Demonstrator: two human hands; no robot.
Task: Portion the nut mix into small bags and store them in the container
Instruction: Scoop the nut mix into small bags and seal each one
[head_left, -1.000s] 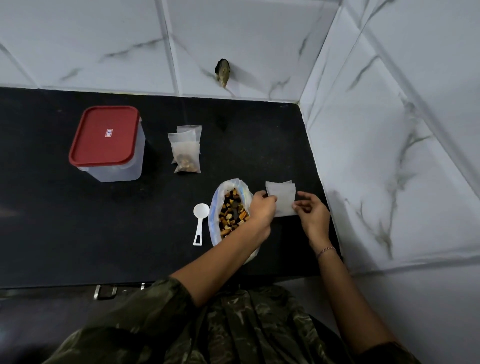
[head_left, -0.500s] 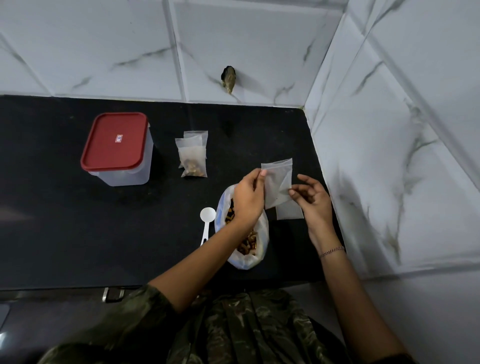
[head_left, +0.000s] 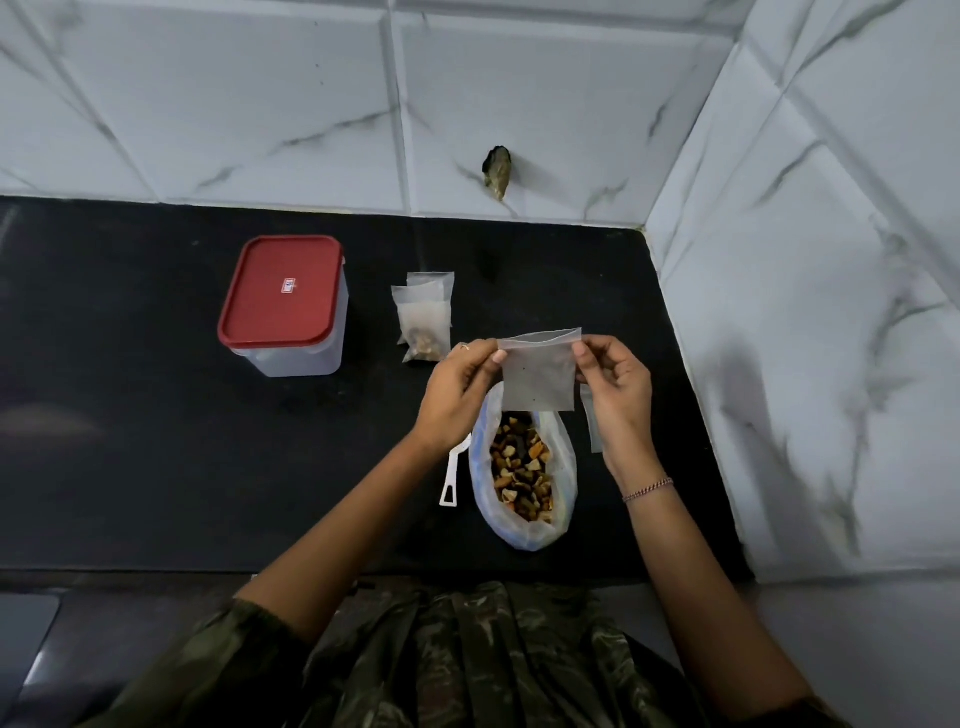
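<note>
An empty small clear bag (head_left: 540, 371) hangs upright above the open nut mix bag (head_left: 523, 470). My left hand (head_left: 457, 389) pinches its top left corner and my right hand (head_left: 615, 387) pinches its top right corner. The nut mix bag lies on the black counter with brown and orange pieces showing. Two filled small bags (head_left: 423, 322) lie behind it. A clear container with a red lid (head_left: 284, 304), closed, stands at the left. A white scoop (head_left: 454, 475) lies left of the nut mix bag, partly hidden by my left wrist.
More empty small bags (head_left: 592, 426) lie on the black counter (head_left: 156, 441) under my right hand. Marble-tiled walls (head_left: 805, 312) close the counter at the back and right. The counter's front edge runs just before my body.
Both hands lifted one small bag off the pile at the right and brought it up over the nut mix bag, now held by its two top corners.
</note>
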